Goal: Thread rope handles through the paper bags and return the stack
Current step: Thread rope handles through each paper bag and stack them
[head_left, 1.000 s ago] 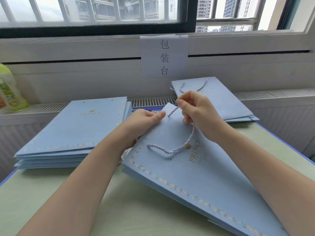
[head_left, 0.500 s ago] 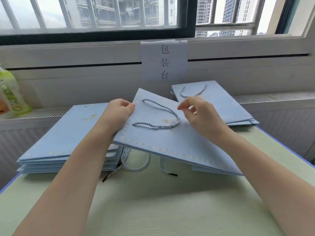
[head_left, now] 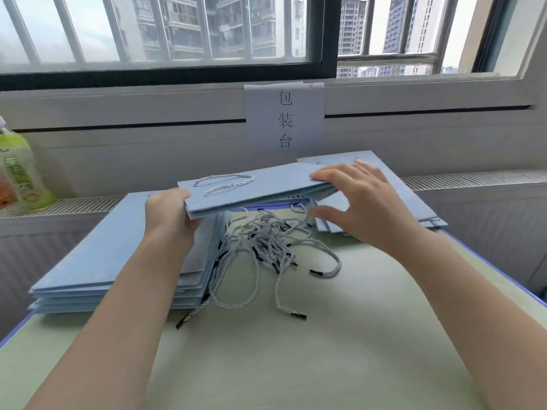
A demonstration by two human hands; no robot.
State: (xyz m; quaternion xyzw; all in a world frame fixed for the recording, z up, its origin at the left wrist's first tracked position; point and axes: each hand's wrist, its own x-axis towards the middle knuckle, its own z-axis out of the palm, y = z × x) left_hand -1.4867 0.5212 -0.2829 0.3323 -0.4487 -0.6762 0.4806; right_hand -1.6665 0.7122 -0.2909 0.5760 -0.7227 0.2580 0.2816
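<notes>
Two hands of mine hold one flat blue paper bag (head_left: 266, 184) up off the table, nearly level and tilted a little toward me. My left hand (head_left: 170, 216) grips the bag's left end, fingers curled underneath and the thumb lying along its top edge. My right hand (head_left: 359, 199) is at the bag's right end: the straight fingers rest on top near the corner while the thumb reaches out below the bag, so the edge sits between them. A twisted white rope handle (head_left: 225, 184) lies in a loop on the upper face of the bag, near its left end.

Under the raised bag, a tangle of loose ropes (head_left: 266, 241) with dark tips is spread across the pale green table (head_left: 296, 365). To the left of that heap sits a stack of blue bags (head_left: 118, 261), lying flat, with my left forearm crossing over it; a few rope ends touch its right edge. On the far right is a second, lower pile of bags (head_left: 414, 208), partly hidden behind my right hand.

Behind the bags, a white paper sign (head_left: 284, 119) with three characters hangs on the wall below the window. A green drink bottle (head_left: 20, 170) stands on the ledge at far left.
</notes>
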